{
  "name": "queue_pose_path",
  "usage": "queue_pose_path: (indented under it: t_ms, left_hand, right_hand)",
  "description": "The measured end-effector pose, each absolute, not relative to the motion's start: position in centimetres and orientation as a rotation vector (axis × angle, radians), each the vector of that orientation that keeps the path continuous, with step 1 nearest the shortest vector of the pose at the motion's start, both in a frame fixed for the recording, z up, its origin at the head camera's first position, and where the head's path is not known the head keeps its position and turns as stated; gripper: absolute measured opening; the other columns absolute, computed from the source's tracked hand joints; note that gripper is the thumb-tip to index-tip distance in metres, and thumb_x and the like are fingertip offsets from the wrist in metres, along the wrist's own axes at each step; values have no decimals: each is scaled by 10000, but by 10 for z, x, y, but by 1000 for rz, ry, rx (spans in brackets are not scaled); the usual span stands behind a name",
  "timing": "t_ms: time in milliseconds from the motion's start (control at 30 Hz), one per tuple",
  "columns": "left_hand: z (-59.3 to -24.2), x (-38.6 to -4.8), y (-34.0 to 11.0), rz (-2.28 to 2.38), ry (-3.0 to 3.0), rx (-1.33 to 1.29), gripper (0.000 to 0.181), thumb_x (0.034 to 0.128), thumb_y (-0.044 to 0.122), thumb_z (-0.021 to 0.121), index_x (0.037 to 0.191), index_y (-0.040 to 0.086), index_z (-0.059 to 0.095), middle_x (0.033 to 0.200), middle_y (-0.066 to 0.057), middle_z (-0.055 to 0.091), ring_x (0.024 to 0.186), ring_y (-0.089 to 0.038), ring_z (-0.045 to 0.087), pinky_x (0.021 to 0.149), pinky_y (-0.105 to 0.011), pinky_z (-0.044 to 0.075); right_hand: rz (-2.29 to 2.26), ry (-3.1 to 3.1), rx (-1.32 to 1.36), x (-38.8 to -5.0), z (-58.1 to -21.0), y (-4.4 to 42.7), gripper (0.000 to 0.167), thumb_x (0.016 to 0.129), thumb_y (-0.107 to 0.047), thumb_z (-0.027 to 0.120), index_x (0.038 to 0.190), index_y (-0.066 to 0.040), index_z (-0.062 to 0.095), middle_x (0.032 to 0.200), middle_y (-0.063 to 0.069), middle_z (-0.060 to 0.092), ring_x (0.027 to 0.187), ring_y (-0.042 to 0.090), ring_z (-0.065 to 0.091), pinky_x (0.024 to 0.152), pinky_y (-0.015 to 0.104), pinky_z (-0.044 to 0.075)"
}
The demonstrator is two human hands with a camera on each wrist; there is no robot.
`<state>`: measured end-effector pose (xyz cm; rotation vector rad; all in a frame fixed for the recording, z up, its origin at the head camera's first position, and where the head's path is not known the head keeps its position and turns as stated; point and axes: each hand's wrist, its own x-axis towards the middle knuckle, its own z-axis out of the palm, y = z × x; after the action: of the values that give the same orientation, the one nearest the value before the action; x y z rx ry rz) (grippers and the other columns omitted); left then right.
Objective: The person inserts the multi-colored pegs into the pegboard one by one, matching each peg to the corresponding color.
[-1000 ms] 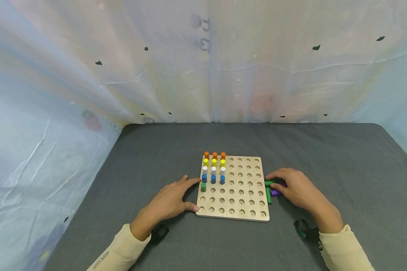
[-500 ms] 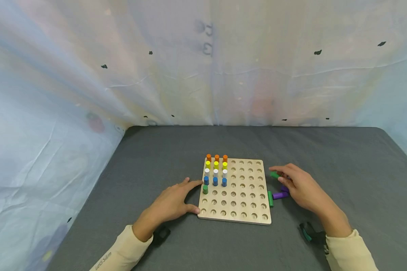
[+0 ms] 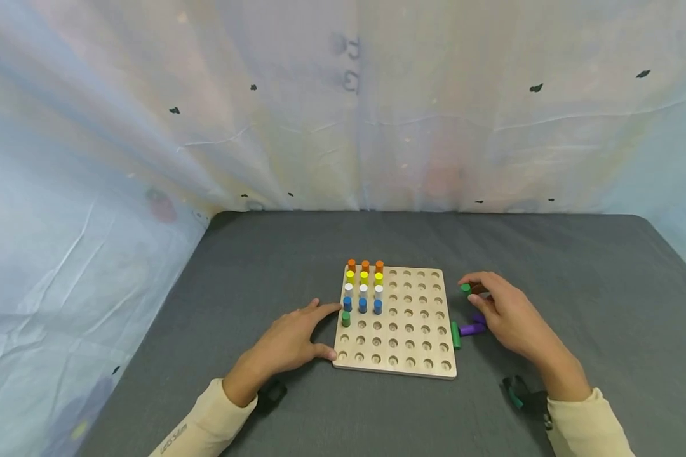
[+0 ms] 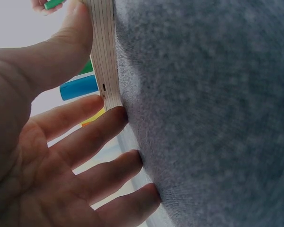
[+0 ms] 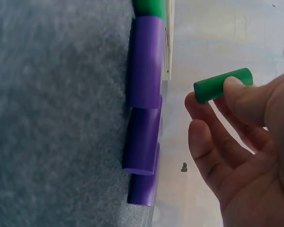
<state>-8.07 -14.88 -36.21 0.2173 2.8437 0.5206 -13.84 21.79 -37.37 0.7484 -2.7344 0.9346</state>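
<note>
A square wooden pegboard lies on the table, with three-peg rows of orange, yellow, white and blue pegs at its left. One green peg stands below the blue row. Along the board's left edge rests my left hand, its thumb and forefinger spread and touching the side; the left wrist view shows the fingers extended. My right hand pinches another green peg between thumb and fingers, raised off the table to the right of the board.
A loose green peg lies against the board's right edge. Beside it are several purple pegs, seen in a line in the right wrist view. Grey cloth covers the table, and a pale curtain hangs behind it.
My right hand has lifted the green peg off the table beside the board and turned it more upright. My left hand stays on the board's edge.
</note>
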Motion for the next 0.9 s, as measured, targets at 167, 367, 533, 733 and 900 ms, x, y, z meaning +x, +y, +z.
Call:
queue_pose_path:
  t_ms: [167,367,533,733,900]
  left_hand:
    - [-361,-80,-148,516,2845,214,840,748,452,832,1490,305,465,1566,-198,394,1407,-444,427,1083,-649,357]
    - [-359,-80,-147,512,2847,223,845,746,448,836,1491,301,465,1563,-207,395,1408,-443,426,1084,-649,356]
    - [-360,-80,-147,519,2853,225,851,738,443,844,1489,303,469,1561,-212,394,1393,-455,439,1071,-654,367]
    - [-361,-81,-147,521,2856,216,856,729,438,852,1485,312,472,1560,-216,395,1379,-468,451,1055,-663,377]
    - [-360,-80,-147,521,2855,206,854,729,438,850,1485,310,473,1564,-205,391,1388,-457,445,1068,-669,360]
  right_hand:
    - [958,-2741,727,-136,-372,213,271,1015,-89,558,1286,-98,565,1168,109,676,1055,294,654,824,484,525]
    - [979,-2730,727,-136,-367,203,327,1012,-112,573,1338,-137,564,1199,89,674,1052,272,656,845,489,532]
    - [998,-2712,774,-137,-363,189,306,984,-121,624,1289,-147,609,1157,39,696,1019,226,664,839,461,537]
    - [1000,-2661,852,-136,-360,171,289,943,-148,687,1230,-161,655,1072,-43,725,951,132,676,803,399,546]
    - [1066,-2662,901,-131,-356,153,297,950,-168,682,1246,-166,655,1034,-65,730,898,100,682,803,378,543]
